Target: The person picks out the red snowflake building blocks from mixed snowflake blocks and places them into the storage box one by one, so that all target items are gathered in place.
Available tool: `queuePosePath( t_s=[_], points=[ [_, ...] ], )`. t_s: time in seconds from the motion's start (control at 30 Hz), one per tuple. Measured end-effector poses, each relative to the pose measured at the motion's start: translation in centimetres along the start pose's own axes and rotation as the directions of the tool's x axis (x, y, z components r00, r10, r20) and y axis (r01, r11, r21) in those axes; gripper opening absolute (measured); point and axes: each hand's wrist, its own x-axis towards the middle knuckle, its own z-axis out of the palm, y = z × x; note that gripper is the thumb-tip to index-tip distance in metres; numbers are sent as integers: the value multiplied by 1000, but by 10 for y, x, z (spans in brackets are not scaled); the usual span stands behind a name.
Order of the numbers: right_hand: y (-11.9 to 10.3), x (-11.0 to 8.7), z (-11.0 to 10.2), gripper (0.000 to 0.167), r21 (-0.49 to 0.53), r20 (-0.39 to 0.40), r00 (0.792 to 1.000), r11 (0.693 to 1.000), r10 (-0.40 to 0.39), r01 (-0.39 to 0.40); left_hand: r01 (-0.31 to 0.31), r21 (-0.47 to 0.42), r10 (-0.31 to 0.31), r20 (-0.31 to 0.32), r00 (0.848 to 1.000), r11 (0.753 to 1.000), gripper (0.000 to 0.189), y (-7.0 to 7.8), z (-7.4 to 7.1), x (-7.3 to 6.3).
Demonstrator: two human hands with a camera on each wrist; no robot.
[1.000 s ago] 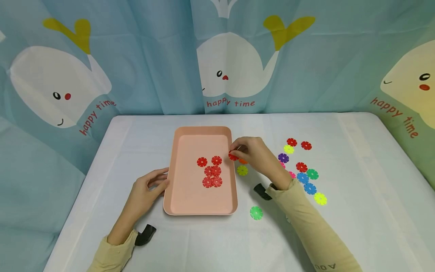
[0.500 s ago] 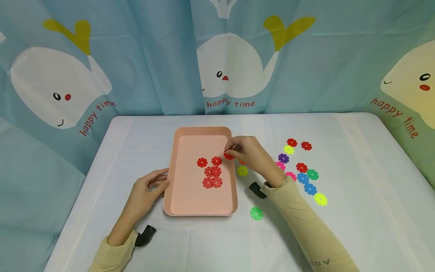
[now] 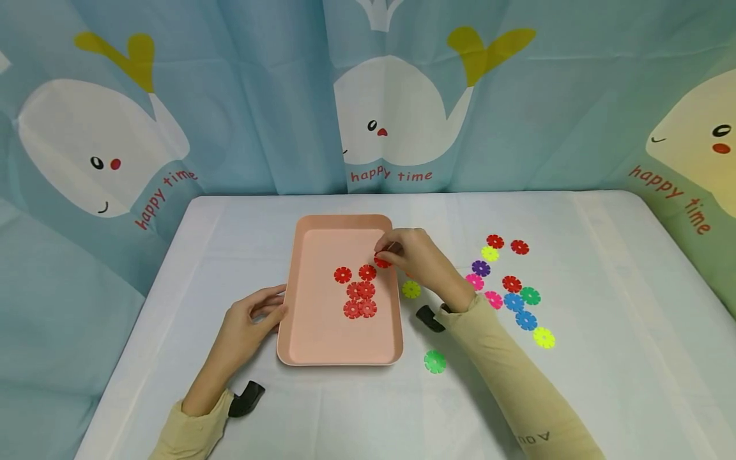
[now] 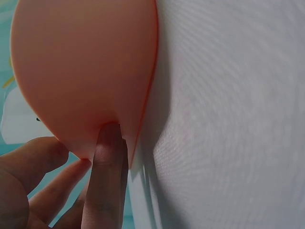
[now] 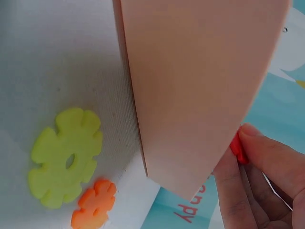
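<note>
In the head view my right hand [image 3: 414, 255] pinches a red flower-shaped plastic disc [image 3: 382, 260] between thumb and fingertips, over the right rim of a pink tray [image 3: 316, 342]. Only a sliver of that red disc [image 5: 237, 149] shows in the right wrist view, beside the tray's outer wall [image 5: 190, 86]. Several red discs [image 3: 342, 275] lie flat inside the tray, some overlapping. My left hand [image 3: 247, 326] rests against the tray's left side. The left wrist view has its fingertips touching the outer wall [image 4: 86, 62] and rim, without curling round it.
Right of the tray lie a yellow-green disc [image 3: 411, 289], a partly hidden orange disc [image 5: 95, 205] and a green disc [image 3: 435, 361]. Farther right are several mixed discs, including red [image 3: 512, 283], blue [image 3: 526, 320] and purple [image 3: 481, 268]. A whale-print curtain [image 3: 259, 128] hangs behind the table.
My right hand has moved slightly left with the red disc, from the tray's right edge to just inside it. The left hand and the tray have stayed put.
</note>
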Motion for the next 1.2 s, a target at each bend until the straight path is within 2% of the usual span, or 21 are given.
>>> queuePosePath(
  t_s=[0.3, 0.9, 1.2],
  points=[
    [2, 9, 9, 5, -38, 10, 1000, 999, -8, 9, -4, 42, 4, -6, 1000, 999, 39, -1, -1, 0],
    [3, 20, 20, 7, -60, 55, 998, 998, -1, 4, 5, -14, -5, 7, 1000, 1000, 40, -1, 0, 1],
    [7, 24, 25, 10, -59, 72, 997, 998, -16, 20, 11, 8, -11, 3, 1000, 1000, 40, -1, 0, 1]
  ],
)
